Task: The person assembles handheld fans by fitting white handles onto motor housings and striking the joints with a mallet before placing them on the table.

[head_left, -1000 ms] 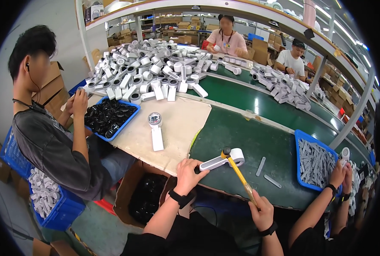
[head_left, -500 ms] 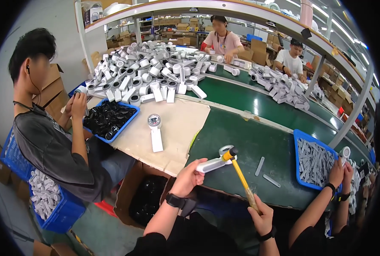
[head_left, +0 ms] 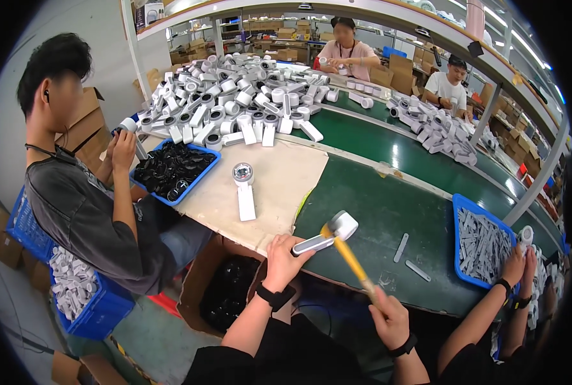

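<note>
Since half a second ago, hammer head has dropped onto the white fan's round head. Left hand [head_left: 285, 255] has fingers closed on the white handheld fan [head_left: 324, 236], held over the green surface [head_left: 389, 218] near its front edge. Right hand [head_left: 386, 321] has fingers closed on the yellow-handled hammer [head_left: 350, 260]. Work looks mid-strike; one finished-looking fan [head_left: 243, 189] lies on the beige mat [head_left: 279, 186]. Open room lies rightward toward the blue tray [head_left: 485, 247]; two loose strips [head_left: 401, 247] sit between.
</note>
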